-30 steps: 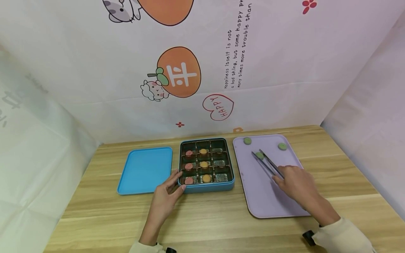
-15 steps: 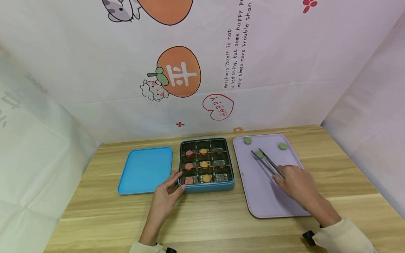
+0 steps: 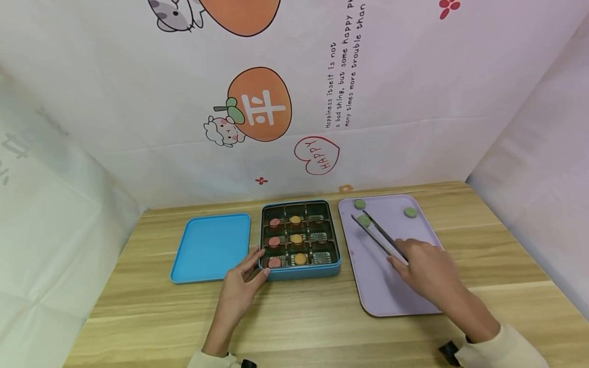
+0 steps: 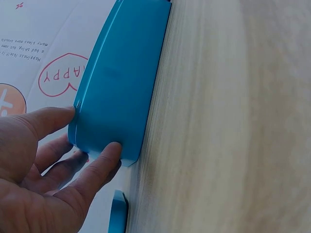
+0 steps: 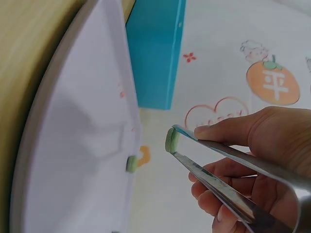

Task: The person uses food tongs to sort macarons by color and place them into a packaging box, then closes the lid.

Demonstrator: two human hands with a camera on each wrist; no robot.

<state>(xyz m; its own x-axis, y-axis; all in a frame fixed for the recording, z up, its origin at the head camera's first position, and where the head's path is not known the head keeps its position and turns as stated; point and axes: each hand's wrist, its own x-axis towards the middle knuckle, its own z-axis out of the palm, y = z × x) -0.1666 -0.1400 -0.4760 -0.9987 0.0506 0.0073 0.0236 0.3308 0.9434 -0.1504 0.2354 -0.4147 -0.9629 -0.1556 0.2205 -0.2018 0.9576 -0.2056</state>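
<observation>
My left hand holds the front left corner of a blue tin box, thumb and fingers on its outer walls. Inside, a dark divided insert bears pink macarons in the left column and yellow macarons in the middle one; the right column's compartments hold none. Over the lilac tray, my right hand grips metal tongs. A green macaron is pinched between the tong tips, raised above the tray in the right wrist view.
Two more green macarons lie on the tray: one at the far left corner and one at the far right. A blue lid lies left of the box. A printed white cloth rises behind the wooden table.
The tongs have closed on the green macaron and lifted it, shifting left toward the box and slightly away from me. My left hand and the box have stayed put.
</observation>
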